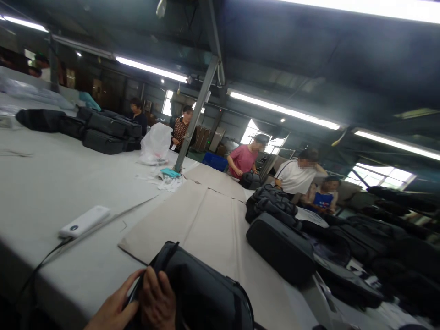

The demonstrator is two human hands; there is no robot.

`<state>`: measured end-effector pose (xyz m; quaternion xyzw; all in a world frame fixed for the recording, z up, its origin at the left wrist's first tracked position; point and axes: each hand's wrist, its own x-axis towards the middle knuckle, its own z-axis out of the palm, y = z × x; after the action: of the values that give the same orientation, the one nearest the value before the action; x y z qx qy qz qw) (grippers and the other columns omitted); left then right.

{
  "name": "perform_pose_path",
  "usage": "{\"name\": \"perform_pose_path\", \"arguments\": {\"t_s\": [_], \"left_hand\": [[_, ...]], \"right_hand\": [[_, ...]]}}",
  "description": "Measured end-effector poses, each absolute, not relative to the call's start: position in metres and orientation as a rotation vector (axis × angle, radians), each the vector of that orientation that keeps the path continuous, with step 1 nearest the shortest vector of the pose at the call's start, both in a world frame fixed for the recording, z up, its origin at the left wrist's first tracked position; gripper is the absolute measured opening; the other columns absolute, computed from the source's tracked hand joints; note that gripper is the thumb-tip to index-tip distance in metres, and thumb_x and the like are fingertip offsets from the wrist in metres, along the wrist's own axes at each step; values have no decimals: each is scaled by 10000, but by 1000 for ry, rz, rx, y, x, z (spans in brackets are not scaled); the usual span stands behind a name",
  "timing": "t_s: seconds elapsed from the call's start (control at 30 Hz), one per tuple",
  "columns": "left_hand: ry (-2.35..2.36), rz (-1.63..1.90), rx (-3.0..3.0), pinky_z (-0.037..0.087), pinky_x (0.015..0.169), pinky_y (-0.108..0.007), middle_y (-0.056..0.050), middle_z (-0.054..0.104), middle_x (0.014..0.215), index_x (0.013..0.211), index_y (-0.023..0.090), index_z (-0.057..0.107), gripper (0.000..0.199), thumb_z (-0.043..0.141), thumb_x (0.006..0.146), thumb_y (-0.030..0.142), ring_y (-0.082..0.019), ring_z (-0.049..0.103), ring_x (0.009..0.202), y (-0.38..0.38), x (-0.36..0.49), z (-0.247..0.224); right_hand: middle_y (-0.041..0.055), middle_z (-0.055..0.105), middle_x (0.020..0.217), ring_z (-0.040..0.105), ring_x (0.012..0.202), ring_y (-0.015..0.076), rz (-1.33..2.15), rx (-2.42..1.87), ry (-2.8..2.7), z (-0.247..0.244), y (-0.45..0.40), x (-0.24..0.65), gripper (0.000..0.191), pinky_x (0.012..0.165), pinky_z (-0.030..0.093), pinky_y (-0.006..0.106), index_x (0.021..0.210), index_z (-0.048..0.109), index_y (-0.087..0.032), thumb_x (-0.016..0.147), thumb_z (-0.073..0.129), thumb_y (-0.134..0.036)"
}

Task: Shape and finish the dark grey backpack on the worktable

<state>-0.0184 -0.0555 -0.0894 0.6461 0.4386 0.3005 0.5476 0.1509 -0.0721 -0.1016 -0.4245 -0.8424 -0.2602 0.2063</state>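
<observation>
A black bag (206, 288) with dark piping and a small strap loop at its top corner lies at the bottom middle, on the near edge of the table. My left hand (118, 302) pinches the bag's left edge between thumb and fingers. Close beside it, my right hand (158, 298) has its fingers bent over the same edge, gripping the bag. Part of the bag runs out of view at the bottom. Beneath and beyond it, flat cardboard sheets (213, 220) cover the white table (85, 178).
A white power bank (85, 222) with a black cable lies at left. Dark bags (280, 247) crowd the right side, and more bags (106, 130) are piled far left. A plastic bag (156, 142) stands near a slanted metal post (195, 114). Several people work beyond the table.
</observation>
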Motion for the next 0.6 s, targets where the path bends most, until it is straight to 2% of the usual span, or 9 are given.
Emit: {"name": "perform_pose_path", "arguments": {"t_s": [0.07,0.13,0.2,0.3,0.37,0.43,0.5,0.57,0.6], "left_hand": [[1069,697,1581,208,1244,-433,-72,377,1562,1506,114,263,729,408,858,415,-249,301,1468,-57,-33,-101],[1093,682,1640,274,1221,-424,-65,432,1534,1506,136,270,697,401,884,423,-264,364,1437,-61,-43,-97],[1117,635,1739,401,1142,-418,-44,525,1466,1509,201,288,651,391,917,451,-278,481,1357,-68,-46,-82],[1221,722,2003,442,1077,-475,-46,615,1363,1491,289,375,598,414,927,485,-328,561,1257,-84,-42,-54],[1154,863,2204,397,1105,-488,-45,633,1334,1429,335,485,526,465,924,481,-338,549,1249,-98,-31,-40],[906,856,2395,431,1076,-451,-42,650,1310,1380,368,542,463,512,926,453,-317,577,1208,-113,-14,-40],[675,575,2595,530,937,-449,-93,691,1238,1369,342,560,496,595,884,441,-333,654,1072,-127,7,-57],[567,129,2724,567,806,-507,-165,738,1091,1294,277,635,535,694,788,440,-388,693,908,-137,25,-87],[515,30,2766,564,801,-512,-154,756,1013,1237,293,669,456,680,797,412,-383,698,878,-140,32,-104]], "right_hand": [[26,621,1355,436,1391,177,-654,-1127,-2437,-67,-88,146,295,1130,455,355,1234,577,-179,967,471,-247],[40,388,1565,273,1482,190,-403,-1191,-2592,-13,-113,152,497,1192,369,356,1438,406,-207,958,504,-294],[92,218,1630,173,1513,247,-342,-1340,-2562,37,-139,168,677,1210,329,432,1524,255,-231,917,554,-226],[216,151,1620,151,1472,480,-337,-1768,-2403,63,-172,195,1068,1112,287,740,1543,190,-282,695,839,-285],[297,169,1589,233,1402,585,-282,-1970,-2303,50,-185,207,1314,1013,315,814,1541,190,-287,477,959,-323],[291,209,1581,359,1355,555,-292,-2045,-2235,30,-187,213,1299,989,388,760,1541,177,-310,491,941,-297],[237,355,1533,507,1256,454,-367,-2084,-2163,19,-181,216,1133,962,470,641,1538,187,-331,618,832,-191],[179,557,1348,599,1084,353,-414,-2124,-2105,20,-170,220,993,890,513,520,1531,231,-318,685,685,-66],[155,615,1243,607,1026,327,-385,-2137,-2075,24,-164,223,937,860,509,481,1521,271,-306,701,636,-37]]}}
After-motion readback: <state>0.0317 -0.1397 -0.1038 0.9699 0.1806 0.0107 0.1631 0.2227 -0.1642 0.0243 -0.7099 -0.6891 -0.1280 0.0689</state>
